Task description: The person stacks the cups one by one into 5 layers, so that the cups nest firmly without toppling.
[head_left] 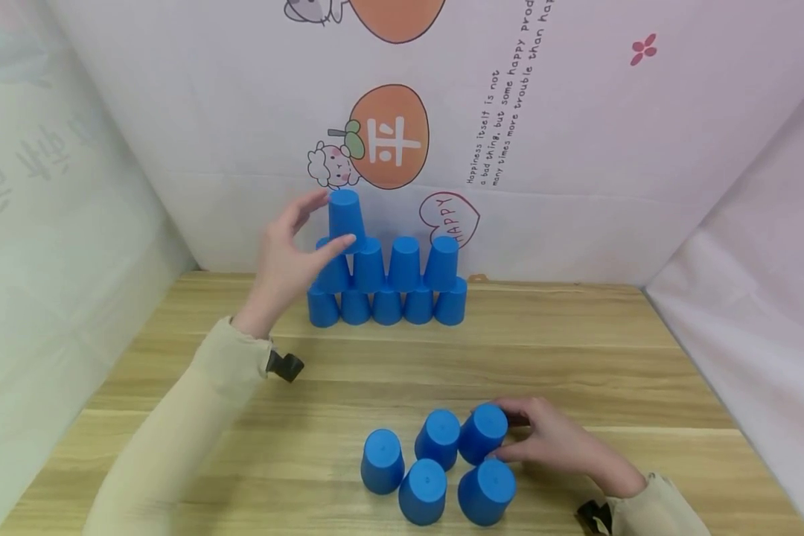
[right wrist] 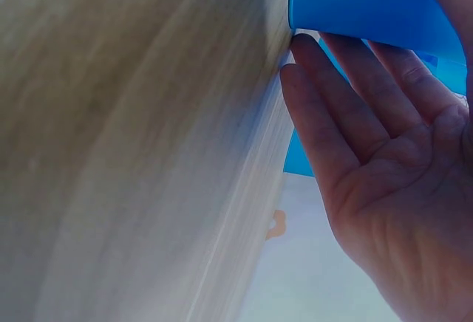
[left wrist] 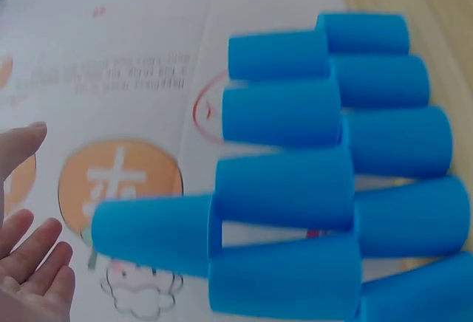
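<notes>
A blue cup [head_left: 345,217] stands upside down on the left end of the stack's second tier, alone on the third. Around it, my left hand [head_left: 291,249] has thumb and fingers spread; the left wrist view shows a gap between this hand [left wrist: 33,263] and the top cup [left wrist: 155,233]. Lower on the table, my right hand [head_left: 552,439] holds an upside-down blue cup [head_left: 485,433] between thumb and fingers. In the right wrist view its fingers [right wrist: 355,93] lie along the cup [right wrist: 362,4].
Two tiers of upside-down blue cups [head_left: 387,305] form the stack by the back wall cloth [head_left: 563,186]. Several loose inverted cups [head_left: 423,491] stand close beside the right hand's cup on the wooden table [head_left: 576,342]. White cloth [head_left: 60,246] hangs at the left side.
</notes>
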`<action>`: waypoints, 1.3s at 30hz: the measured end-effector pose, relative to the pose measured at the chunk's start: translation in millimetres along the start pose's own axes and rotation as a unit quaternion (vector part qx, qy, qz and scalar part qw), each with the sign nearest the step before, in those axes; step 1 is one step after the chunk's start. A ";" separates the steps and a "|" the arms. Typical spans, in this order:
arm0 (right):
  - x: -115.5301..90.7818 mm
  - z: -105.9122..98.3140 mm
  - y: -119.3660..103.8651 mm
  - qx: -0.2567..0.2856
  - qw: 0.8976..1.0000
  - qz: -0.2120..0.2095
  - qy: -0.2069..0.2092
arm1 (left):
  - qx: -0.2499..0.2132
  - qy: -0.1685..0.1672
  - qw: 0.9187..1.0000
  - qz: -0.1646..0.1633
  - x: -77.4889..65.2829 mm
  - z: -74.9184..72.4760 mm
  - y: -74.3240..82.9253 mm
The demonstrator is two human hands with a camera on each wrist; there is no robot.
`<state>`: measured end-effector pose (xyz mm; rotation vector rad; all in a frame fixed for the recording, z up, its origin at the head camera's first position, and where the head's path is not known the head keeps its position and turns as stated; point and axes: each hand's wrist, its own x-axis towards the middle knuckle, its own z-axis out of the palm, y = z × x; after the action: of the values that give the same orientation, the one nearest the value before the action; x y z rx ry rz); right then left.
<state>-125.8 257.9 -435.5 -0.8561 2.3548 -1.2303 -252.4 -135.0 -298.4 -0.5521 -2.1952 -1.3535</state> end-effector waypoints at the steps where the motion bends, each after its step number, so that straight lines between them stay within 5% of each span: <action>1: 0.1 -0.1 0.0 -0.001 1.000 -0.001 0.000 | -0.002 -0.013 1.000 0.006 -4.8 0.7 3.4; 9: 1.8 0.2 2.0 -0.003 1.000 0.007 0.005 | -0.003 -0.103 0.994 0.025 -60.2 16.8 7.1; 15: 7.4 -4.7 -0.6 -0.017 0.999 -0.009 0.038 | -0.033 -0.174 0.984 -0.031 -114.0 26.3 -0.7; 22: 20.0 -17.0 -5.9 -0.038 0.996 -0.016 0.083 | -0.085 -0.259 0.959 -0.081 -160.3 30.6 -2.6; 33: 50.9 -31.9 -18.8 -0.045 0.985 -0.010 0.165 | -0.121 -0.372 0.913 -0.116 -190.5 32.2 -1.6; 39: 70.2 -47.7 -31.4 -0.044 0.977 -0.037 0.205 | -0.133 -0.384 0.905 -0.127 -192.6 34.2 -1.7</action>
<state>-194.2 227.6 -384.6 -0.7833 2.7387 -1.4602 -107.5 -120.0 -428.9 -1.0825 -2.7827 -1.8102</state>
